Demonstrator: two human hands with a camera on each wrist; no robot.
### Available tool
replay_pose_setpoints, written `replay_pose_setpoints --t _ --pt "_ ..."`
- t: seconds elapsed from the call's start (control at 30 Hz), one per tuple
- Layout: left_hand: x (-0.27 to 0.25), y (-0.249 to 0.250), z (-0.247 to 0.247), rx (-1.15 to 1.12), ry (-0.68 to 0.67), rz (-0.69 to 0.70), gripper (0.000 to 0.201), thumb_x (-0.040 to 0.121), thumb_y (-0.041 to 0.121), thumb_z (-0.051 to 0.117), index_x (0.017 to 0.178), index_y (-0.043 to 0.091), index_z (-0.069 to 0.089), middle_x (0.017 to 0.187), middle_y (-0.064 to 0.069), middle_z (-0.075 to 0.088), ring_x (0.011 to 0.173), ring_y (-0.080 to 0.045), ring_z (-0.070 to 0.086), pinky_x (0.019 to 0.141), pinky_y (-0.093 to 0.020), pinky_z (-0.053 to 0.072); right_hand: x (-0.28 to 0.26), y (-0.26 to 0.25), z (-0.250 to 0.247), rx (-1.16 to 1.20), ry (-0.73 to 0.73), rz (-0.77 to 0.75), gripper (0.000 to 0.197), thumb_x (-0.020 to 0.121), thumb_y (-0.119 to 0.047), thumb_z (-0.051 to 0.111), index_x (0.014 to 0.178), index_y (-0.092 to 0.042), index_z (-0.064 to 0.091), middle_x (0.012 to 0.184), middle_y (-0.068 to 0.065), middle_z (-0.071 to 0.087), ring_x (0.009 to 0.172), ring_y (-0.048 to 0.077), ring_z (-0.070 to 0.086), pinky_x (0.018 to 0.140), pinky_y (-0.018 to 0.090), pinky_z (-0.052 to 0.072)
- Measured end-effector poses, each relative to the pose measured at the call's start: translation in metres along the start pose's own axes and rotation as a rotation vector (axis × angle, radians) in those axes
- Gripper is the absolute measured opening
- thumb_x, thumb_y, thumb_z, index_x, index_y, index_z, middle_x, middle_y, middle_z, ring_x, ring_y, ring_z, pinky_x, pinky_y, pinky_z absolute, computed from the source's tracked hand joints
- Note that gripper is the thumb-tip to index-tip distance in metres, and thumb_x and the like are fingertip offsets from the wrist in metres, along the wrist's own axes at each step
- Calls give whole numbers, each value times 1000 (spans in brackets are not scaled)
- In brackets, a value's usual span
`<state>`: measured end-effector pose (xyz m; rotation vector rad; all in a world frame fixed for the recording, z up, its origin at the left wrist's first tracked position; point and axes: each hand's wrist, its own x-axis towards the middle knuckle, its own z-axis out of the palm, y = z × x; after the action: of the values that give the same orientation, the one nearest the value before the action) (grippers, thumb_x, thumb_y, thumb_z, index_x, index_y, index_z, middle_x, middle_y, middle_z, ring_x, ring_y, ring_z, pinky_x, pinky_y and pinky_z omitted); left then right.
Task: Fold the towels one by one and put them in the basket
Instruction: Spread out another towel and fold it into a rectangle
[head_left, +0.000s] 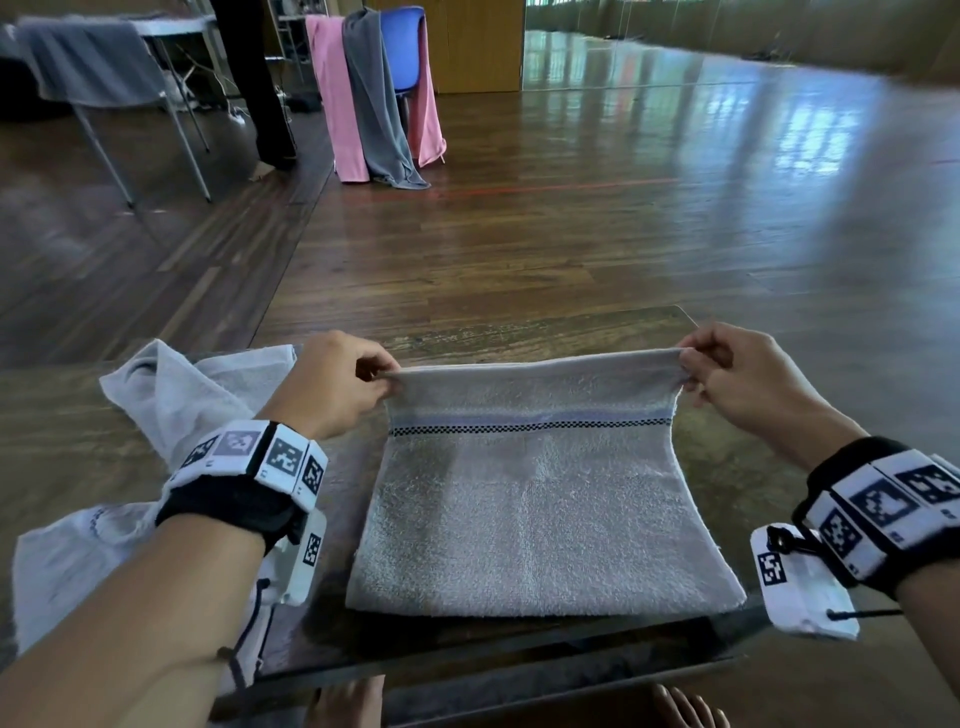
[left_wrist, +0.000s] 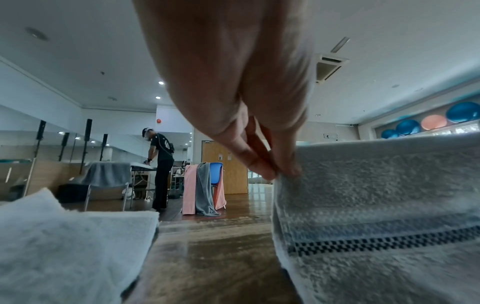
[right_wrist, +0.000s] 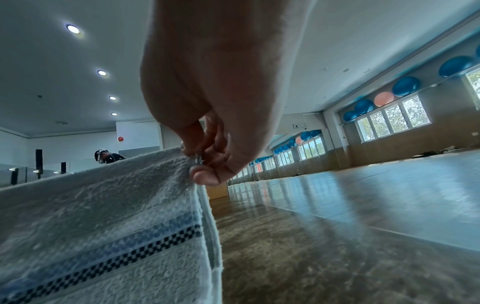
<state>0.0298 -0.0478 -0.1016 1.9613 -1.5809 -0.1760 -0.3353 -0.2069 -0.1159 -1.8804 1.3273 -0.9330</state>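
Observation:
A pale grey towel (head_left: 540, 525) with a blue band and a black checkered stripe lies on the brown table (head_left: 519, 332). Its far edge is lifted off the surface. My left hand (head_left: 337, 384) pinches the far left corner, and my right hand (head_left: 727, 374) pinches the far right corner. In the left wrist view the left hand (left_wrist: 280, 174) nips the towel (left_wrist: 384, 205) between thumb and fingers. In the right wrist view the right hand (right_wrist: 200, 166) pinches the towel's (right_wrist: 103, 216) top corner. No basket is in view.
A crumpled white towel (head_left: 171, 405) lies on the table under my left forearm. Beyond the table is wooden floor, a blue chair (head_left: 400, 47) draped with pink and grey towels, a folding table (head_left: 104, 62) and a standing person (left_wrist: 162, 170). My bare feet (head_left: 343, 701) show below.

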Motion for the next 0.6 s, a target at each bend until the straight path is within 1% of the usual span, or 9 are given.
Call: replay_pose_setpoints --t 0.07,0.17,0.23,0.3,0.37,0.4,0.47,0.53,0.6 --pt "-4 0 -1 -38 -102 -57 6 81 23 80 76 20 77 74 6 73 70 -9 67 64 -14 49 -3 3 -7 -85 -159 30 22 98 -12 64 79 -22 70 73 4 69 62 16 60 63 35 53" --pt "-13 1 2 -58 -396 -117 21 78 17 80 60 23 71 103 8 71 95 -11 65 91 -33 50 -13 9 -14 -235 -431 65 30 96 -12 65 69 -25 72 67 1 66 64 21 59 65 38 50" --pt "-17 3 7 26 -553 -117 24 77 16 79 57 23 68 126 13 59 109 -8 58 98 -32 43 -20 10 -12 -318 -461 20 33 94 -10 64 66 -27 68 72 -2 65 69 23 59 67 40 48" --pt "-19 5 13 88 -635 -115 16 76 18 79 62 19 71 132 16 49 110 -7 55 96 -31 43 -26 11 -6 -387 -483 -29 25 94 -12 64 74 -28 66 93 -2 65 88 25 60 79 40 48" --pt "-16 7 16 111 -638 -117 11 75 20 81 66 18 74 127 16 51 103 -6 56 88 -27 46 -29 9 -1 -476 -555 -51 11 93 -19 66 86 -27 67 112 -6 59 107 19 54 96 42 44" --pt "-14 8 16 120 -637 -119 11 74 21 81 65 21 75 121 14 58 98 -7 59 84 -27 49 -30 6 2 -516 -605 -54 9 93 -22 67 88 -29 66 114 -8 58 109 16 52 98 40 42" --pt "-8 13 16 149 -667 -132 10 72 21 80 63 23 76 101 4 72 92 -18 67 79 -36 56 -31 -1 7 -598 -651 -55 11 93 -22 67 85 -30 65 106 -7 61 100 16 57 86 33 44" --pt "-3 20 16 168 -634 -130 7 70 19 79 64 22 78 83 -2 75 85 -24 70 77 -42 57 -27 -10 11 -648 -596 -57 11 92 -15 65 82 -18 71 93 3 69 89 22 64 72 32 46" --pt "4 28 14 157 -427 -61 7 71 14 78 66 19 79 78 -3 74 78 -24 69 74 -40 58 -20 -19 12 -620 -393 -124 13 88 -9 63 80 -6 73 86 12 72 85 30 67 70 36 48"
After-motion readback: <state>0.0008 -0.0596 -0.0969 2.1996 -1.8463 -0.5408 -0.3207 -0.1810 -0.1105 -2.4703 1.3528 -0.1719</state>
